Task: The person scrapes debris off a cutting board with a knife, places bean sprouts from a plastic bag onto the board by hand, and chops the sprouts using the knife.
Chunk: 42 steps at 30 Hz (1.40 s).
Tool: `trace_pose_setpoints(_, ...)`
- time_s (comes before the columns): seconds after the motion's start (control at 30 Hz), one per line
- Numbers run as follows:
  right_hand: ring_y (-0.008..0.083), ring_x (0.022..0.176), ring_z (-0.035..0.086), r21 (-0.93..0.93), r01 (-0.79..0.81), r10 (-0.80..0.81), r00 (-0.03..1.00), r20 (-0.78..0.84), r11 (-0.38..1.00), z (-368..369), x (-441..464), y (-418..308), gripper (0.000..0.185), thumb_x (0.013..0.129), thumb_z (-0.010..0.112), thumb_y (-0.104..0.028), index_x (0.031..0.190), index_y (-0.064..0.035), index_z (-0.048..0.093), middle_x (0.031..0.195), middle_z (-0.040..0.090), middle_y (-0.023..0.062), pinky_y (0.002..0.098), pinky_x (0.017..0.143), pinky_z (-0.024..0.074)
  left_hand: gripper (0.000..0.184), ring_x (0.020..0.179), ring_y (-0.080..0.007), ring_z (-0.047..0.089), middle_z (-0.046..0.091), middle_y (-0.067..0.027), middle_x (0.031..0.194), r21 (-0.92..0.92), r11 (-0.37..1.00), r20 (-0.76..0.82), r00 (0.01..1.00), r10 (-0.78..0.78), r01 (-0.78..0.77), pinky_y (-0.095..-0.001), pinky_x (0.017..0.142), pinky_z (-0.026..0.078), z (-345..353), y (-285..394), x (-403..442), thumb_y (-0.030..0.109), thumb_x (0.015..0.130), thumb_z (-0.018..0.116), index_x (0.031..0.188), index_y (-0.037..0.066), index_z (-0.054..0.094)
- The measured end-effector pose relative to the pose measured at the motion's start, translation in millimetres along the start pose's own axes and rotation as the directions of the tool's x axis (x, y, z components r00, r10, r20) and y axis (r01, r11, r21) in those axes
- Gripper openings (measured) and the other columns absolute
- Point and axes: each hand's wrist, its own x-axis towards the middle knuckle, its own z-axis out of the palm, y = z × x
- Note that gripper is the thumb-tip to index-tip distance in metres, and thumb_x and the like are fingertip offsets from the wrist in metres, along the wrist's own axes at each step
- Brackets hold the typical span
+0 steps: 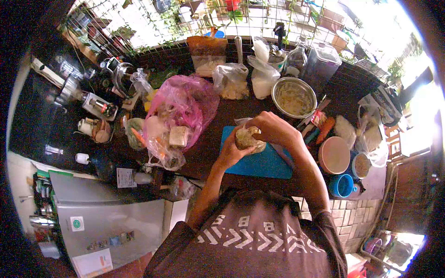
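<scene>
Your left hand (230, 149) is wrapped around a bagged pale lump (249, 140) above the blue board's (259, 166) far edge, right hand (277, 129) gripping its top; the metal bowl (294, 97) beyond has yellowish stuff inside.

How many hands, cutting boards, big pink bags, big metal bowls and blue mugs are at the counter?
Hands: 2, left hand and right hand
Cutting board: 1
Big pink bag: 1
Big metal bowl: 1
Blue mug: 1
Total: 6
</scene>
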Motion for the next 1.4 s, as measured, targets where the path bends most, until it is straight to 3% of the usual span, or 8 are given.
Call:
trace_pose_setpoints(0.2, 0.0401, 0.095, 0.074, 0.041, -0.001, 0.002, 0.999, -0.032, 0.999, -3, -1, -7, 0.033, 0.079, 0.079, -0.011, 0.112, -0.0089, 0.078, 0.100, 0.077, 0.0196, 0.0483, 0.087, 0.0600, 0.097, 0.134, -0.0309, 0.058, 0.056, -0.0185, 0.148, 0.135, 0.981, -0.024, 0.990, 0.141, -0.137, -0.0412, 0.113, 0.049, 5, -1, -1, 0.005, 0.080, 0.089, 0.159, 0.004, 0.033)
trace_pose_setpoints(0.3, 0.0402, 0.096, 0.074, 0.127, -0.041, 0.052, 0.995, -0.085, 0.991, 2, 0, -2, 0.034, 0.079, 0.079, -0.011, 0.113, -0.0081, 0.078, 0.103, 0.077, 0.0199, 0.0481, 0.087, 0.0601, 0.099, 0.140, -0.0338, 0.052, 0.046, -0.0216, 0.156, -0.024, 0.996, -0.084, 0.993, 0.087, -0.089, -0.0432, 0.118, 0.044, 10, 10, -2, 0.006, 0.080, 0.089, 0.160, 0.004, 0.030)
trace_pose_setpoints(0.57, 0.0402, 0.105, 0.073, 0.182, -0.135, 0.136, 0.991, 0.006, 0.974, 10, 0, -8, 0.043, 0.078, 0.082, -0.013, 0.120, -0.0093, 0.077, 0.110, 0.077, 0.0201, 0.0476, 0.092, 0.0592, 0.115, 0.149, -0.0422, 0.039, 0.023, -0.0248, 0.169, 0.375, 0.887, -0.106, 0.939, 0.329, -0.268, -0.0459, 0.124, 0.033, 22, -10, 0, 0.005, 0.080, 0.086, 0.166, 0.003, 0.009)
trace_pose_setpoints(0.8, 0.0390, 0.103, 0.074, -0.033, -0.073, 0.076, 0.994, 0.076, 0.997, 14, 10, -14, 0.032, 0.079, 0.083, -0.015, 0.111, -0.0099, 0.080, 0.108, 0.077, 0.0180, 0.0465, 0.089, 0.0598, 0.107, 0.149, -0.0444, 0.039, 0.021, -0.0272, 0.169, 0.493, 0.827, -0.114, 0.923, 0.368, -0.269, -0.0454, 0.123, 0.035, 26, -16, -3, 0.006, 0.084, 0.082, 0.164, -0.001, 0.012)
trace_pose_setpoints(1.0, 0.0370, 0.092, 0.076, 0.116, -0.131, 0.139, 0.989, -0.057, 0.984, 8, 7, -5, 0.019, 0.080, 0.081, -0.014, 0.098, -0.0083, 0.082, 0.096, 0.079, 0.0158, 0.0441, 0.082, 0.0611, 0.105, 0.148, -0.0445, 0.040, 0.023, -0.0273, 0.168, 0.507, 0.805, -0.077, 0.914, 0.398, -0.308, -0.0463, 0.123, 0.035, 21, -11, -2, 0.007, 0.086, 0.082, 0.164, -0.002, 0.012)
trace_pose_setpoints(1.17, 0.0370, 0.096, 0.075, 0.137, -0.130, 0.138, 0.989, -0.056, 0.982, -1, 6, 1, 0.028, 0.077, 0.083, -0.013, 0.105, -0.0081, 0.082, 0.100, 0.078, 0.0170, 0.0452, 0.089, 0.0596, 0.098, 0.150, -0.0453, 0.036, 0.025, -0.0264, 0.167, 0.238, 0.944, -0.140, 0.954, 0.267, -0.229, -0.0471, 0.124, 0.034, 23, -16, 0, 0.005, 0.086, 0.081, 0.162, -0.001, 0.020)
trace_pose_setpoints(1.27, 0.0370, 0.097, 0.075, -0.010, -0.071, 0.071, 0.997, 0.002, 0.997, 15, 8, 11, 0.033, 0.077, 0.083, -0.014, 0.109, -0.0086, 0.080, 0.100, 0.078, 0.0169, 0.0457, 0.089, 0.0596, 0.091, 0.150, -0.0457, 0.035, 0.023, -0.0268, 0.168, 0.339, 0.897, -0.110, 0.935, 0.336, -0.283, -0.0472, 0.124, 0.033, 22, -14, 1, 0.003, 0.086, 0.079, 0.159, -0.001, 0.025)
trace_pose_setpoints(1.4, 0.0386, 0.096, 0.075, 0.096, -0.046, 0.050, 0.998, -0.040, 0.994, 18, 4, 0, 0.030, 0.079, 0.081, -0.015, 0.108, -0.0108, 0.080, 0.097, 0.078, 0.0171, 0.0472, 0.085, 0.0600, 0.085, 0.151, -0.0466, 0.035, 0.020, -0.0272, 0.170, 0.306, 0.921, -0.103, 0.953, 0.285, -0.242, -0.0473, 0.124, 0.033, 22, -16, 2, 0.001, 0.087, 0.077, 0.158, 0.000, 0.029)
